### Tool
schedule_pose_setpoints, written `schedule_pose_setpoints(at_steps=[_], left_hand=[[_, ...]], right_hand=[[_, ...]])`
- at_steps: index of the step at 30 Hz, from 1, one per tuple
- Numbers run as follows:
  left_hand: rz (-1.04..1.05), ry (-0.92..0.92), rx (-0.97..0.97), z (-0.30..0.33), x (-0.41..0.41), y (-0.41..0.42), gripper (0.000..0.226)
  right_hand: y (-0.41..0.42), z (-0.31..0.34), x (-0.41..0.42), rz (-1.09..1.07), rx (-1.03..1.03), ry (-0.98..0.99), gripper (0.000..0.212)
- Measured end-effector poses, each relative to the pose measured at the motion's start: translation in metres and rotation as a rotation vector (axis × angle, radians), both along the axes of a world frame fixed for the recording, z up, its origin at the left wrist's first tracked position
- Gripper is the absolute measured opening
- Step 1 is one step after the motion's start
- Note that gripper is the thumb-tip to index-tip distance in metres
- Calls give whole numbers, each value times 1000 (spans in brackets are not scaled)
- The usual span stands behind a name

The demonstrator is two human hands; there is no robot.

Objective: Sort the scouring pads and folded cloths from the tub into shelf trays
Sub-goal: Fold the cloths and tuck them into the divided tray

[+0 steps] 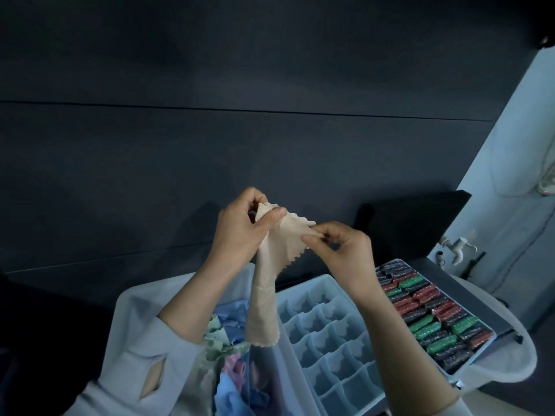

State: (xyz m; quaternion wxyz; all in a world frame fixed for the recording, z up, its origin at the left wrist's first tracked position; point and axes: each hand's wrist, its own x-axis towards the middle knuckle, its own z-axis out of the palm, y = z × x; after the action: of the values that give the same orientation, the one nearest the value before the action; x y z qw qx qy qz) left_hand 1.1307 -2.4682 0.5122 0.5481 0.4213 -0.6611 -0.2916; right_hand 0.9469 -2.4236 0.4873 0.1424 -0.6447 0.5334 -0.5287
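Note:
Both hands hold one beige waffle-textured cloth (271, 265) up in front of a dark wall. My left hand (243, 226) grips its top corner in a closed fist. My right hand (339, 244) pinches the neighbouring edge between thumb and fingers. The rest of the cloth hangs down over the tub (132, 307), which holds several blue, green and pink cloths (231, 382). To the right lies a pale divided tray (327, 340) with open cells. Further right, a tray is packed with red, green and dark scouring pads (426, 313).
A black box (411, 223) stands behind the trays. A white tap (458, 246) sticks out from the pale wall at the right. The trays rest on a white round surface (522, 355).

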Motion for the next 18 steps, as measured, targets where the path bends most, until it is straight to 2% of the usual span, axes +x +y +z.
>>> schedule_pose_setpoints(at_steps=[3,6,8,12,15,18], left_hand=[[-129,44,45,-3,11,-2,18],[-266,13,111,-8,21,-3,28],[-335,0,161,-8,25,-2,32],[-363,-20,184,-10,25,0,31],[-405,36,192,-12,24,2,34],[-512,184,263,-13,24,8,22]], right_hand=[[0,11,-8,87,45,-170,9],[2,27,-13,166,68,-245,17],[3,36,-18,189,89,-230,17],[6,49,-26,225,159,-154,34],[11,56,-25,242,174,-136,13],[21,63,-29,299,224,-183,15]])
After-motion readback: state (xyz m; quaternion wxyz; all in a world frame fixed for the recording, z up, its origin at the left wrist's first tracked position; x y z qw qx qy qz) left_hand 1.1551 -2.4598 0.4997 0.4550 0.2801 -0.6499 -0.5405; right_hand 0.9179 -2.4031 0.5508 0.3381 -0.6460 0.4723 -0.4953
